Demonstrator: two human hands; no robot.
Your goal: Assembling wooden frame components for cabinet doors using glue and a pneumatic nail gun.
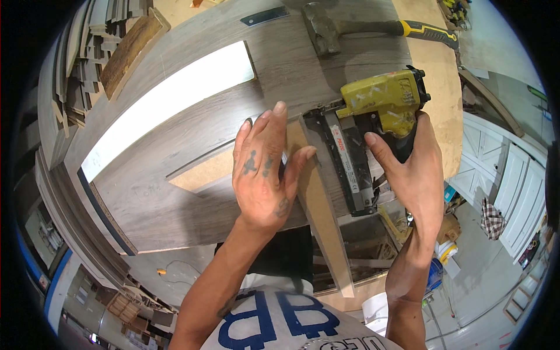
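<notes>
My right hand (417, 175) is wrapped round the handle of a yellow and black nail gun (382, 96). The gun lies on its side, its nose against the far end of a narrow wooden strip (326, 221). That strip points toward me and overhangs the near edge of the wood-grain board (146, 204). My left hand (262, 169) lies with outstretched fingers where the strip meets a second strip (204, 169) set crosswise. Its thumb rests on the first strip; the palm hides part of the joint.
A yellow and black handled sledgehammer (326, 32) lies beyond the gun. Near it is a dark flat metal piece (264, 16). A glossy white strip (175, 102) crosses the board. Stacked planks (76, 70) stand at the far left; white panelled doors (507, 186) are at the right.
</notes>
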